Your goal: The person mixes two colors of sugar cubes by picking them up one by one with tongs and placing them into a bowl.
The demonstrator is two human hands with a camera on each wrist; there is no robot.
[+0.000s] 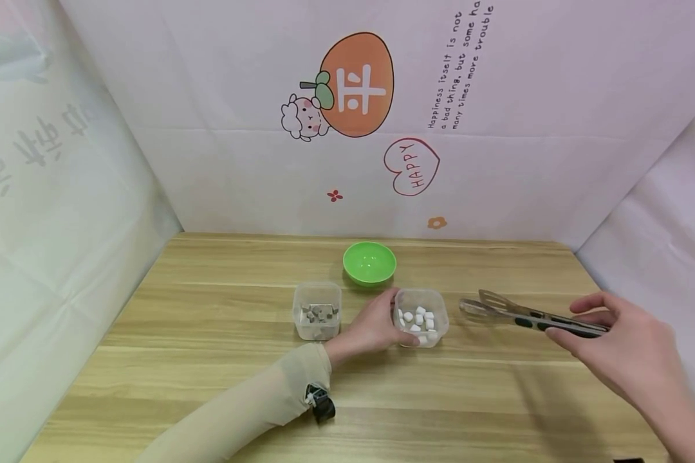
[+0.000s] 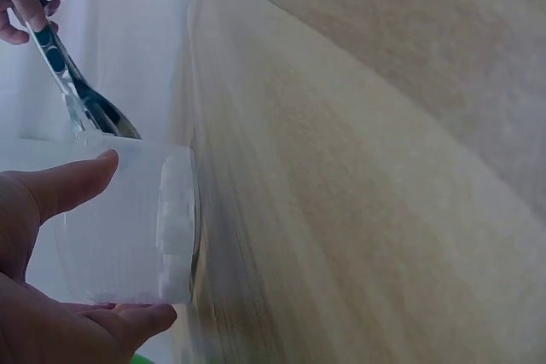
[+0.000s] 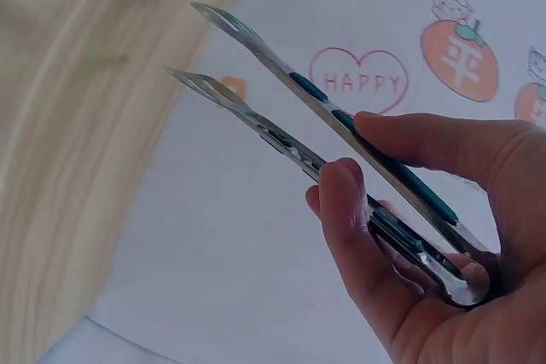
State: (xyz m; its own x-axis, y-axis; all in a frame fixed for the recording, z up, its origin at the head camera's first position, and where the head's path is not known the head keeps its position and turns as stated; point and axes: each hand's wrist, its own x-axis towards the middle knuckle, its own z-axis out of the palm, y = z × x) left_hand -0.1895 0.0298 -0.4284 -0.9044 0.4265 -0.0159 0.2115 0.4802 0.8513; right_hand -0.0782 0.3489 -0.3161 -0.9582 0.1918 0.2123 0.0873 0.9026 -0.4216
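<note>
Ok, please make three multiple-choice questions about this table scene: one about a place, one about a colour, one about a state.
1. Where does the green bowl stand?
A. behind the two clear containers
B. in front of them
C. on the floor

2. What colour are the pieces in the container that the left hand holds?
A. grey
B. white
C. red

3. How are the tongs in the right hand?
A. lying on the table
B. lifted, tips apart, holding nothing
C. clamped on a piece

Answers: 1 A, the bowl is nearer the wall. 2 B, white pieces show inside; the grey ones are in the other container. 3 B, the right wrist view shows a gap between empty tips.
</note>
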